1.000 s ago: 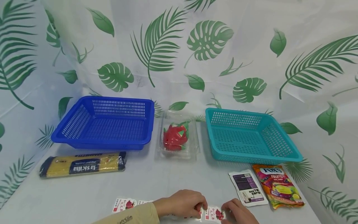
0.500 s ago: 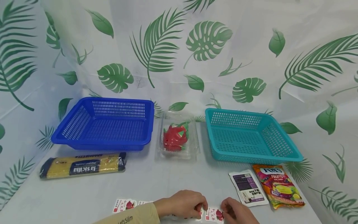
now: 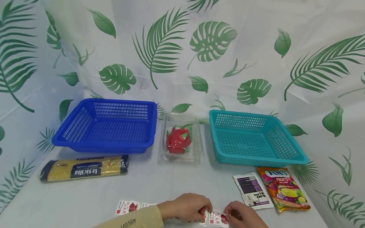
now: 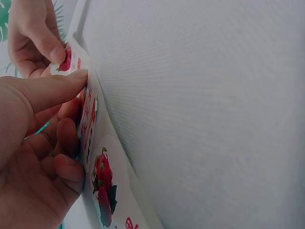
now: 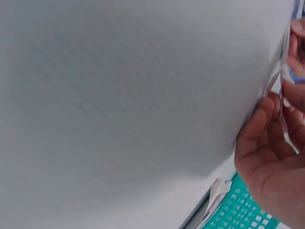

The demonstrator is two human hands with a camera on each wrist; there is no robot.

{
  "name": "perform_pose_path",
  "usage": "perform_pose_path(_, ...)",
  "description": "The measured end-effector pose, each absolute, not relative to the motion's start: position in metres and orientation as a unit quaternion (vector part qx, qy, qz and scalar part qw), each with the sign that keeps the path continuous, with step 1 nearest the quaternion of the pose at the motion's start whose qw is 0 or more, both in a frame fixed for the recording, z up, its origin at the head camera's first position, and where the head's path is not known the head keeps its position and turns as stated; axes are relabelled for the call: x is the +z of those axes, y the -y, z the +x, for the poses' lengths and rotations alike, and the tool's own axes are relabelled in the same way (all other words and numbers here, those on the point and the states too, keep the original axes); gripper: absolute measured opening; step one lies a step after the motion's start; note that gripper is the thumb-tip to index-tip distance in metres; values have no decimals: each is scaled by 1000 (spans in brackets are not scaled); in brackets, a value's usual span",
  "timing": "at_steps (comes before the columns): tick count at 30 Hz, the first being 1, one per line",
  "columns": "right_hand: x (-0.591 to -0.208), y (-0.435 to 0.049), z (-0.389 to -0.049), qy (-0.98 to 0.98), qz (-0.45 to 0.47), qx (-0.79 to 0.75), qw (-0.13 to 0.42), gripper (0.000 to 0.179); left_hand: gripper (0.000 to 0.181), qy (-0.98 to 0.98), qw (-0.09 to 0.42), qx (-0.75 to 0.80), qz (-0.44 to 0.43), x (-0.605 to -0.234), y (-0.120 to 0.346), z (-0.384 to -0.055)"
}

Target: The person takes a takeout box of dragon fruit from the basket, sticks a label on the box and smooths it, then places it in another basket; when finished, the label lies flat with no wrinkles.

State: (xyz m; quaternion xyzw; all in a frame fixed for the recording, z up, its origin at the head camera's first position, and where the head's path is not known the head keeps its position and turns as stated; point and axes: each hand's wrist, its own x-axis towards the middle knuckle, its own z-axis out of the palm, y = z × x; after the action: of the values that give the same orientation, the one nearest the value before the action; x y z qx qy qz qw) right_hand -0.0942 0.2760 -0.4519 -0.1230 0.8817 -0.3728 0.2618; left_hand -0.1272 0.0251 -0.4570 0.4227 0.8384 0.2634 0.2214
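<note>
Against a leaf-print backdrop (image 3: 256,31), a spaghetti pack (image 3: 85,167) lies in front of a blue basket (image 3: 105,148) at the left of a white table (image 3: 148,186). A clear box (image 3: 196,150) holding a red fruit (image 3: 179,140) stands mid-table, between that basket and a teal one, the teal basket (image 3: 256,161). At far right, a white pouch (image 3: 253,191) lies just beside a candy bag (image 3: 284,189). The sticker strip (image 3: 219,218) runs along the near side of the table, partly hidden by a tan sleeve (image 3: 137,219) and the hand beyond it. The left hand (image 3: 188,207), reaching in from the left, pinches the strip, thumb on the printed face and other fingers curled. The right hand (image 3: 242,214), near the pouch, pinches the strip's right end between thumb and bent fingers.
</note>
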Motion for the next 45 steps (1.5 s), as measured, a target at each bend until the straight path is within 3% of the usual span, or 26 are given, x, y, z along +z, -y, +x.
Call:
perform_pose_path(7, -448, -280, -99, -860, -126, -395, 297, 15, 19, -839, 218, 260, 426, -456, -26, -126)
perform_pose_path(16, -444, -281, -99, -862, -115, -400, 290, 15, 25, -847, 200, 260, 418, -460, -26, -126)
perform_pose_path(25, -442, -283, -99, -856, -115, -425, 271, 15, 24, -837, 224, 276, 416, -460, -26, -128)
perform_pose_path(34, -432, -277, -102, -877, -69, -422, 221, 27, 18, -840, 212, 262, 425, -461, -25, -127)
perform_pose_path(40, -417, -261, -109, -883, -4, -443, 153, 26, 13, -844, 196, 251, 432, -457, -25, -127)
perform_pose_path(42, -410, -254, -114, -879, 22, -459, 128, 26, 10, -843, 182, 266, 431, -453, -24, -128)
perform_pose_path(45, -395, -245, -123, -872, 43, -479, 90, 29, 7, -835, 119, 324, 428, -448, -24, -133)
